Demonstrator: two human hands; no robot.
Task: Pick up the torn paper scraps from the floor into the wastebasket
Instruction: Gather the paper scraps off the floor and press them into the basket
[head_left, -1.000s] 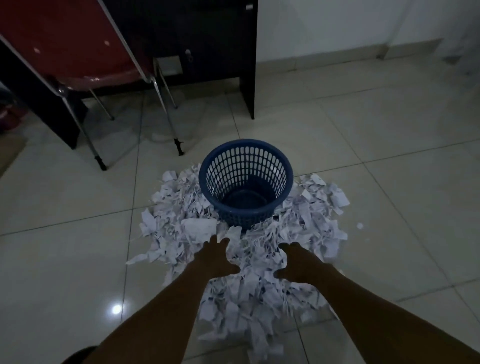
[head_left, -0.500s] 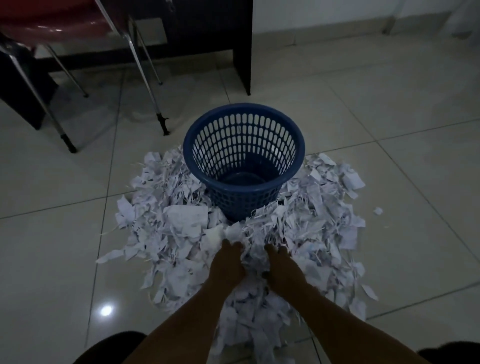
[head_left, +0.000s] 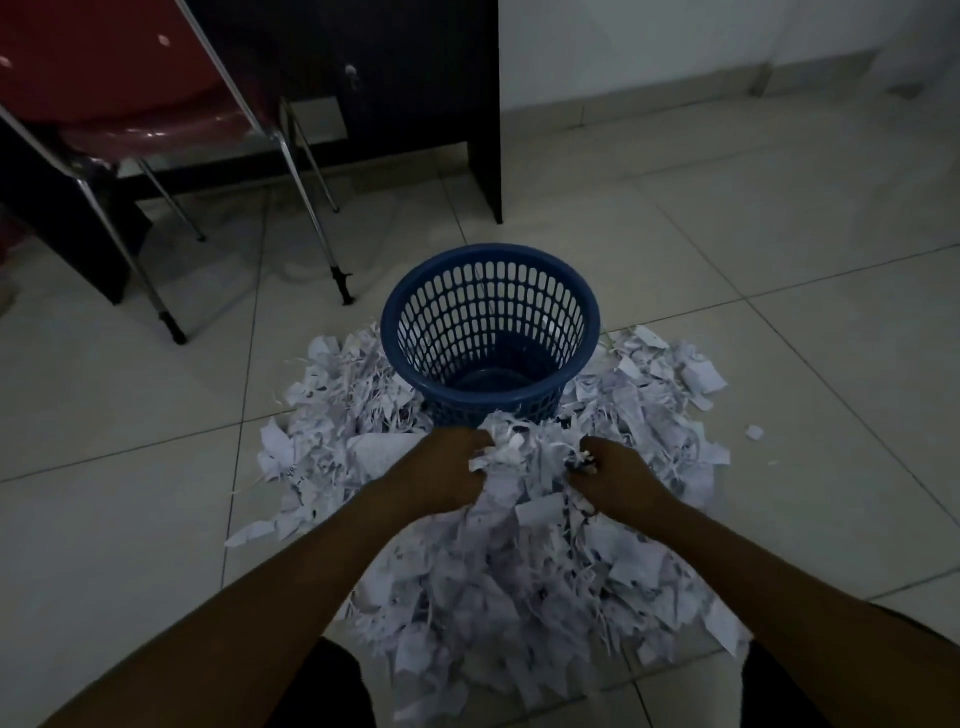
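Both our left hand (head_left: 451, 470) and right hand (head_left: 615, 475) grip one bunch of torn white paper scraps (head_left: 524, 457), fingers curled in, with the round blue slotted plastic wastebasket (head_left: 491, 332) just beyond at twelve o'clock.

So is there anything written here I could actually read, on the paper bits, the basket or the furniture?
None can be read.
Paper scraps: dark marks that look like print or handwriting, too small and blurred to read.
Blue wastebasket: no label shows.
Dark cabinet and red chair: no text shows.
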